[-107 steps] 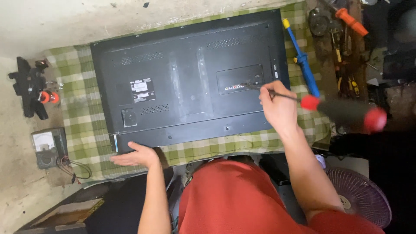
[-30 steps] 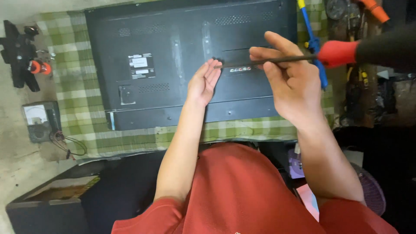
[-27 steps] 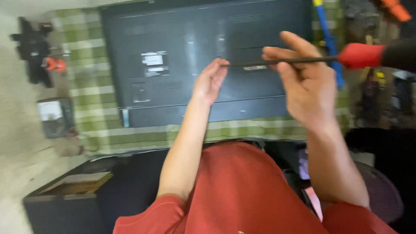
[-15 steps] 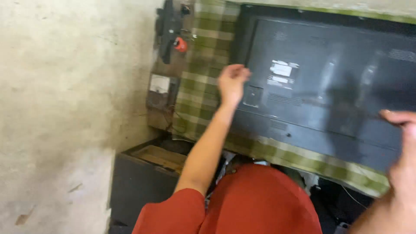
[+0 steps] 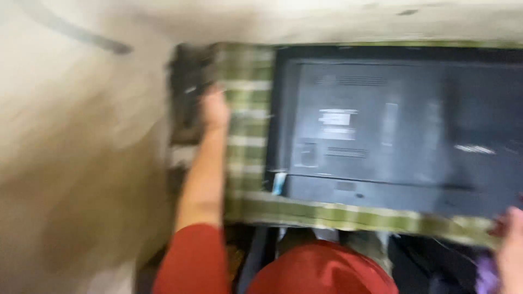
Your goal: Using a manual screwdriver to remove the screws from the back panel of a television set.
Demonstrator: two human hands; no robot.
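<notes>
One left hand (image 5: 213,109) on blurred dark object (image 5: 188,98); grip unclear.

The television (image 5: 403,130) lies back-up on the cloth (image 5: 248,114), which spreads out past its left and near edges. Left of the cloth, on the floor (image 5: 71,179), sits a blurred dark object (image 5: 188,90), and the left hand (image 5: 213,109) is right at it, arm stretched along the cloth's left strip. The right hand (image 5: 512,250) shows at the far right edge, just beside the television's near right corner.
</notes>
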